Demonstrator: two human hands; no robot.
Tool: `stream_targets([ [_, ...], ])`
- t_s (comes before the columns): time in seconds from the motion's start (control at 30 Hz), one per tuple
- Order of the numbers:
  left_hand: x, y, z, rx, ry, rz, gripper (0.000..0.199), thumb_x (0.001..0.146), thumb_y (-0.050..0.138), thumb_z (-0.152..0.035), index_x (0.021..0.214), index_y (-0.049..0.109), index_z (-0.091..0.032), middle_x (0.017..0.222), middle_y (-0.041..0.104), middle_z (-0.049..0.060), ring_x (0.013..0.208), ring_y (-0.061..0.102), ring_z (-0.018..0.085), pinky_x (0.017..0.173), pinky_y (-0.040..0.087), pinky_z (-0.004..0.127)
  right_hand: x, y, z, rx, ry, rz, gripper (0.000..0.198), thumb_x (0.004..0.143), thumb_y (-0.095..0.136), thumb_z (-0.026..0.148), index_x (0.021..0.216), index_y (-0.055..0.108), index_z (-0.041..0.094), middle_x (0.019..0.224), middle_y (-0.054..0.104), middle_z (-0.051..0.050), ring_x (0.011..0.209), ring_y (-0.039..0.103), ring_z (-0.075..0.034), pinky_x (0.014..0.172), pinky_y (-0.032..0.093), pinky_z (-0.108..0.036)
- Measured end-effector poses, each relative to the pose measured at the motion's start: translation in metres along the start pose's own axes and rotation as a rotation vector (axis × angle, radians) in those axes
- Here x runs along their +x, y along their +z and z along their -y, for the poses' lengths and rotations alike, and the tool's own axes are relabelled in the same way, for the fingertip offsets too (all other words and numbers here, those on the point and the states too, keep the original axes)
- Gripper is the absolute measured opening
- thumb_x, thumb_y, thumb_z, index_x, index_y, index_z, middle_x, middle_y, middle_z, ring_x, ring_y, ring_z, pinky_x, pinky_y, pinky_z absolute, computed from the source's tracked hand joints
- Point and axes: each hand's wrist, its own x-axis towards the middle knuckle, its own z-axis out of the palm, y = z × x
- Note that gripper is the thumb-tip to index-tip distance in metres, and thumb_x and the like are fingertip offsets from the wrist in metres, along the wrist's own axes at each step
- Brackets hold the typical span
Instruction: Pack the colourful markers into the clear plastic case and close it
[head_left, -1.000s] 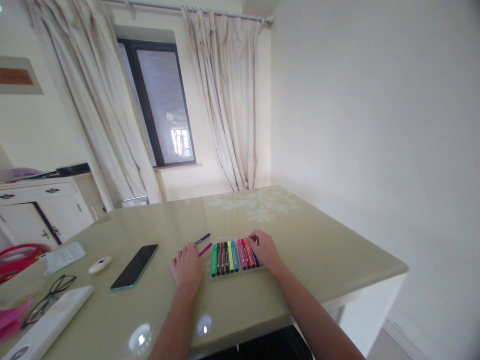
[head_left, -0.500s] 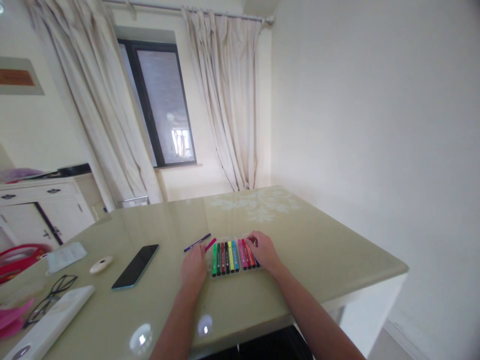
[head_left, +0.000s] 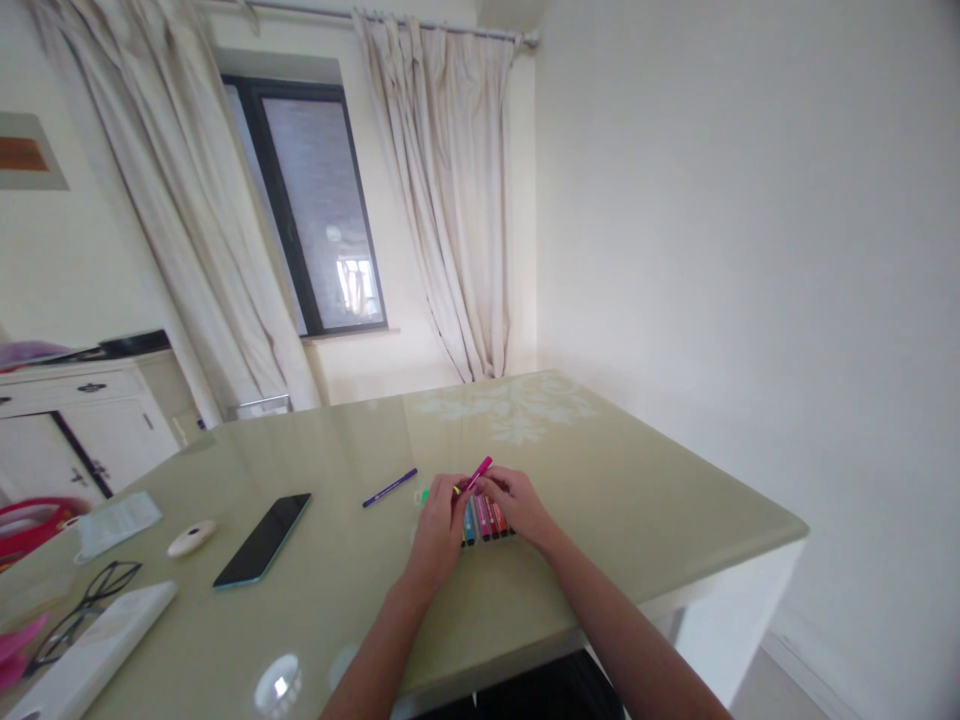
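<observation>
Above the clear case of coloured markers (head_left: 493,520), a pink marker (head_left: 481,471) is held up at a slant. My left hand (head_left: 437,525) is closed on its lower end and covers the left part of the case. Fingers of my right hand (head_left: 519,502) are bent close against the same marker; whether they grip it too is hard to see. Blue, pink and red markers show between my hands. A purple marker (head_left: 390,487) lies loose on the table, left of the case.
On the left of the glossy table (head_left: 622,520) lie a phone (head_left: 262,540), a white oval object (head_left: 191,538), a face mask (head_left: 118,524), eyeglasses (head_left: 84,610) and a long white device (head_left: 105,650). A wall (head_left: 712,250) rises beyond the table's right side.
My left hand has moved right, carrying the pink marker from beside the case to above it. My right hand has shifted slightly left to meet it. The purple marker stays on the table.
</observation>
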Motion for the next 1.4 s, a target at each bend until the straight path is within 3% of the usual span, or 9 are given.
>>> stream_targets([
  [0.23,0.019,0.023,-0.015,-0.065,-0.069,-0.171,0.022,0.093,0.059,-0.040,0.100,0.067,-0.021,0.093,0.071,0.005,0.080,0.066,0.019,0.075,0.053,0.033,0.005,-0.005,-0.006,0.377,0.049,-0.109,0.043,0.089,0.059,0.058,0.090,0.073,0.017,0.073,0.065,-0.002,0.069,0.057,-0.016,0.067,0.046,-0.027],
  [0.37,0.016,0.036,-0.014,-0.107,-0.086,-0.218,0.024,0.092,0.060,-0.041,0.102,0.066,-0.020,0.096,0.071,0.006,0.080,0.066,0.019,0.074,0.055,0.034,0.005,-0.004,-0.006,0.405,0.112,-0.158,0.044,0.087,0.061,0.058,0.095,0.075,0.017,0.076,0.068,-0.003,0.071,0.058,-0.017,0.066,0.046,-0.028],
  [0.47,0.007,0.038,-0.011,-0.059,-0.060,-0.174,0.026,0.093,0.059,-0.039,0.109,0.065,-0.019,0.099,0.071,0.007,0.084,0.066,0.020,0.076,0.055,0.035,0.008,-0.006,-0.011,0.388,0.144,-0.193,0.044,0.085,0.062,0.058,0.095,0.075,0.017,0.078,0.069,-0.004,0.069,0.059,-0.017,0.063,0.046,-0.027],
  [0.63,-0.006,0.032,-0.007,0.167,0.094,0.081,0.023,0.096,0.053,-0.035,0.111,0.068,-0.025,0.113,0.070,0.007,0.109,0.063,0.023,0.097,0.050,0.040,0.013,-0.024,-0.029,0.184,0.197,-0.363,0.045,0.087,0.056,0.056,0.090,0.074,0.015,0.071,0.067,-0.004,0.064,0.058,-0.017,0.060,0.046,-0.027],
  [0.83,-0.012,0.036,-0.006,0.311,0.219,0.346,0.033,0.092,0.063,-0.039,0.123,0.067,-0.028,0.129,0.067,0.006,0.122,0.058,0.027,0.105,0.043,0.044,0.007,-0.034,-0.042,-0.268,0.349,-0.229,0.017,0.085,0.064,0.031,0.084,0.074,0.017,0.075,0.074,-0.004,0.071,0.066,-0.018,0.066,0.045,-0.026],
  [1.0,-0.015,0.038,-0.006,0.342,0.210,0.352,0.034,0.091,0.065,-0.038,0.123,0.064,-0.028,0.127,0.068,0.005,0.118,0.059,0.026,0.102,0.044,0.043,0.001,-0.024,-0.037,-0.481,0.353,-0.143,0.007,0.084,0.067,0.025,0.082,0.071,0.019,0.076,0.074,-0.003,0.071,0.067,-0.017,0.065,0.042,-0.024],
  [1.17,-0.016,0.037,-0.007,0.362,0.254,0.366,0.035,0.094,0.060,-0.036,0.128,0.062,-0.030,0.128,0.065,0.005,0.120,0.056,0.026,0.104,0.042,0.043,0.001,-0.022,-0.032,-0.567,0.338,-0.116,0.006,0.085,0.065,0.023,0.082,0.069,0.020,0.078,0.074,-0.004,0.073,0.065,-0.017,0.064,0.038,-0.025],
  [1.4,-0.017,0.036,-0.015,0.366,0.241,0.372,0.024,0.095,0.058,-0.032,0.117,0.068,-0.031,0.126,0.065,0.004,0.118,0.056,0.025,0.102,0.044,0.044,0.000,-0.021,-0.029,-0.625,0.355,-0.104,0.009,0.082,0.066,0.020,0.073,0.068,0.020,0.077,0.073,-0.004,0.072,0.061,-0.016,0.063,0.035,-0.025],
])
